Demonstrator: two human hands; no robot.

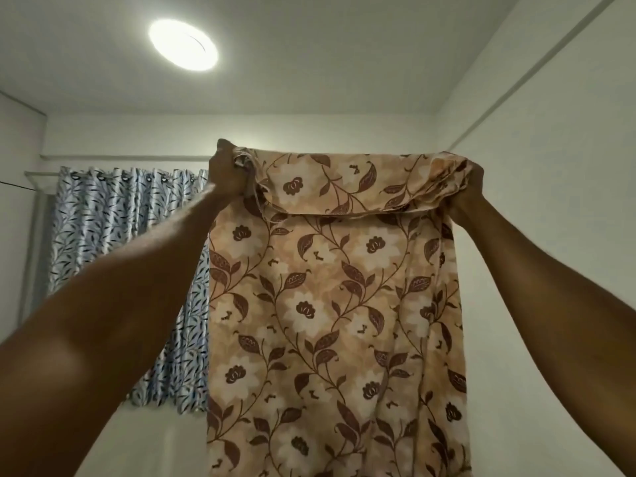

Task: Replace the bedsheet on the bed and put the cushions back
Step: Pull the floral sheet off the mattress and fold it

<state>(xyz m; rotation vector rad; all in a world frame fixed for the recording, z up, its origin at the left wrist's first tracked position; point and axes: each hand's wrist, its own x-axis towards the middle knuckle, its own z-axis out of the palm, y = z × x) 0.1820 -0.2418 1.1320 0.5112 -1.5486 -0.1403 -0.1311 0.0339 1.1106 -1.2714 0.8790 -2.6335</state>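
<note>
The person stands with both bare arms lifted high and holds the bedsheet (330, 304) spread out in the air. It is a tan cloth printed with pale flowers and dark brown leaves on winding vines. It hangs just to the right of the curtain (113, 253), and its left edge covers the curtain's right edge. The sheet reaches higher than the curtain's top and falls well past its hem, out of sight at the bottom.

The left hand (229, 173) is level with the curtain's top right corner and in front of it. It is clenched in a fist round the sheet's upper left corner, with a small bunch of cloth sticking out beside the knuckles. The right hand (469, 189) is well to the right of the curtain, at much the same height, and grasps the sheet's upper right corner. There the cloth is gathered into thick folds that drape over the hand and hide most of its fingers. Between the two hands the top edge is doubled over toward the person and sags in a shallow flap across the front of the sheet.

The curtain itself is pale blue with a dark leaf print, and it hangs by rings from a rail (41, 173) on the far wall. Above the curtain a round ceiling light (183, 44) is lit. To the right of the curtain, beyond the sheet, is a plain white side wall (550, 201).
</note>
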